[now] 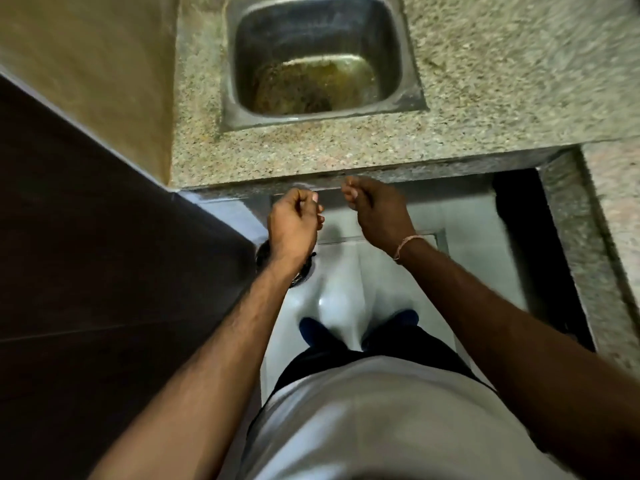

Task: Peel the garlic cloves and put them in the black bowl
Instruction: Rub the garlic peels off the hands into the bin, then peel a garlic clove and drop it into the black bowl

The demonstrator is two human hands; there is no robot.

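- Your left hand (294, 225) hangs in front of the surface (346, 147) edge, over the floor (343, 271), fingers curled in with thumb against fingertips. It looks like a pinch, but I cannot tell if anything sits in it.
- Your right hand (375, 213) is just beside it, the two hands close but apart, fingers curled loosely and fingertips drawn together. Again, whether it has hold of a sliver of skin or nothing at all is too small to make out.
- No garlic and no black bowl are in view anywhere, so I can't say where either is.
- The risk here: your hands are off the surface, above bare floor. If either pinch does carry a clove or a bit of peel, letting go now drops it at your feet (313, 332).
- Second risk: the sink (322, 57) right ahead has murky brownish residue at the bottom. Anything peeled that slips in there is dirtied.
- The frame is smeared with motion, worst along the right of the surface, so fine detail at your fingertips is lost.
- Something dark and round pokes out from under your left wrist, low by the floor; I cannot tell what it is.
- Your shirt (374, 417) fills the lower frame and hides whatever is close to your body.
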